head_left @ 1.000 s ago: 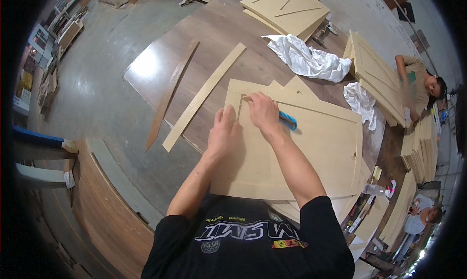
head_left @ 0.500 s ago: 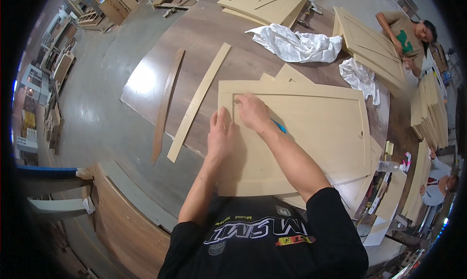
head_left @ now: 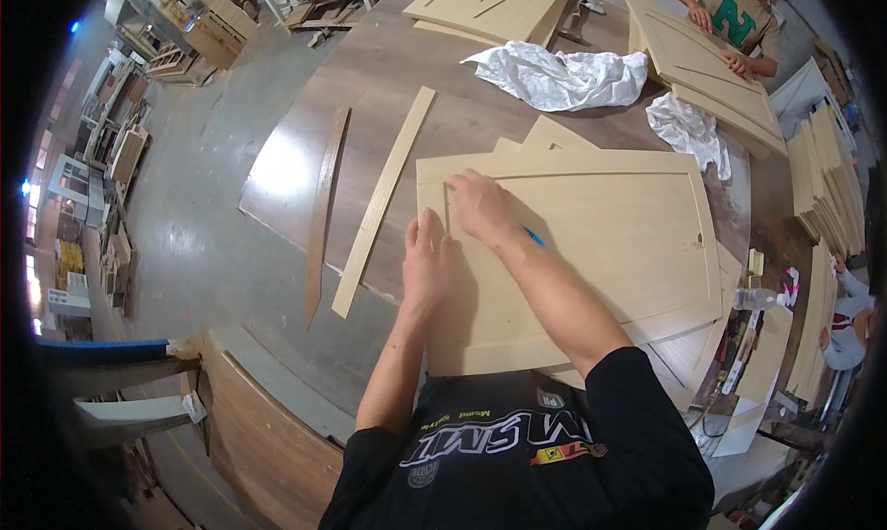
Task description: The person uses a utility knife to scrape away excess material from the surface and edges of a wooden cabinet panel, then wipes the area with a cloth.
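Observation:
A pale wooden cabinet door panel (head_left: 610,243) with a recessed centre lies flat on the brown table (head_left: 370,96) in front of me. My left hand (head_left: 426,262) rests flat, fingers together, on the panel's left frame edge. My right hand (head_left: 480,207) is curled near the upper left corner of the recess, and a blue tool (head_left: 533,238) shows under its wrist. How the hand grips it is hidden.
Two long wood strips (head_left: 383,197) lie left of the panel. Crumpled white cloths (head_left: 559,75) and more panels (head_left: 499,3) sit farther back. Another person (head_left: 739,17) works on a panel at the far right. Stacked panels (head_left: 827,179) line the right edge.
My view has shifted, so the panel sits lower and nearer the centre. Both hands stay on the panel's left part, with the right hand still at the recess corner.

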{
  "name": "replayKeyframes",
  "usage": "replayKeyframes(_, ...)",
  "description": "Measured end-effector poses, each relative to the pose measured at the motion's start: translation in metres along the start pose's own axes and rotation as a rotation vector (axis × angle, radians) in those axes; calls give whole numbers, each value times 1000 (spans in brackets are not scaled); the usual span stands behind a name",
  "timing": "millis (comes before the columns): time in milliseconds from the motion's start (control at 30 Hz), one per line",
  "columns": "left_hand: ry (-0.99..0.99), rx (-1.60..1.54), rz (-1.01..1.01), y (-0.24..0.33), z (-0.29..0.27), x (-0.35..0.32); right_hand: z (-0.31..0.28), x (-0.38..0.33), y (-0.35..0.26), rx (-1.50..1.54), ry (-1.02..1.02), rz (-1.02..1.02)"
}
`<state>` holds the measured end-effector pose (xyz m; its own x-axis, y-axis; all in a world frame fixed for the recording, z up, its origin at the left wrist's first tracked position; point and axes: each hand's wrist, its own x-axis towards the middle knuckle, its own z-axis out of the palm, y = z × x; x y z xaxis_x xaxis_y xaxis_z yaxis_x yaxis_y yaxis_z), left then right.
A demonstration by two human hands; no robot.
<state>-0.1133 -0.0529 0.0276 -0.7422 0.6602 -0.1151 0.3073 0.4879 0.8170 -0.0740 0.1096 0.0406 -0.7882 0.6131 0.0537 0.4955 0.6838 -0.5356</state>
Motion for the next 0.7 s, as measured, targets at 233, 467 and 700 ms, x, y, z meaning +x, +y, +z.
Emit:
replayKeyframes(233,5,15,-24,2,1,1,3,9,18,41,2,-32)
replayKeyframes(467,8,10,-3,1,3,-1,1,8,24,51,6,-77)
replayKeyframes(700,41,-7,-17,5,-1,-4,-10,-7,9,33,-87,-59)
